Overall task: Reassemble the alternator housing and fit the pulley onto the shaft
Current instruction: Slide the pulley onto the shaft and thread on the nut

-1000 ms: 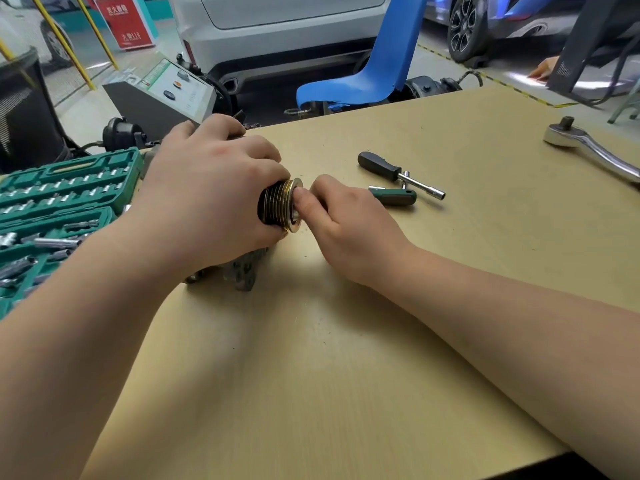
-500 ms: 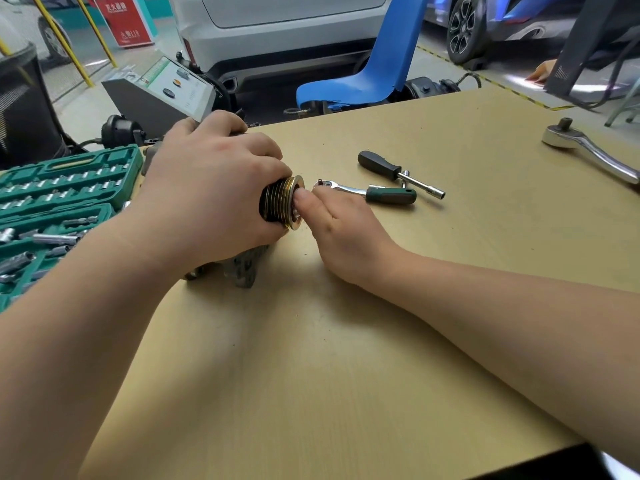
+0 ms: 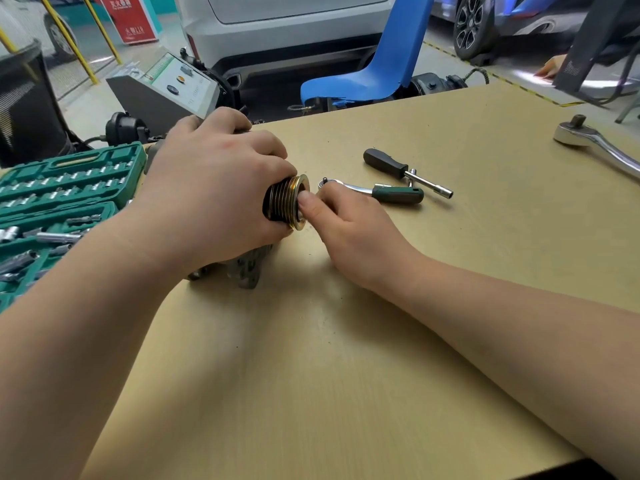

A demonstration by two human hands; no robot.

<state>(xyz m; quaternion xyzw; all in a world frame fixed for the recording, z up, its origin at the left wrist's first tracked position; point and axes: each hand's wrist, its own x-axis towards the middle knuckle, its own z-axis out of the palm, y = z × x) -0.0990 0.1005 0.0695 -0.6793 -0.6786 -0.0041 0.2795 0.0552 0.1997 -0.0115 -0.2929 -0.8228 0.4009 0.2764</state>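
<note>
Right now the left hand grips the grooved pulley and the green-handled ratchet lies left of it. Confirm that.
Not quite. The head view shows the left hand gripping the grooved pulley, but the green-handled ratchet lies to its right, beyond the right hand.

The tan table (image 3: 346, 375) is holding a green tool case (image 3: 62, 202), a grey alternator (image 3: 247, 271), a small ratchet (image 3: 377, 192), a black-handled driver (image 3: 405, 171) and a big shiny ratchet (image 3: 602, 147).
</note>
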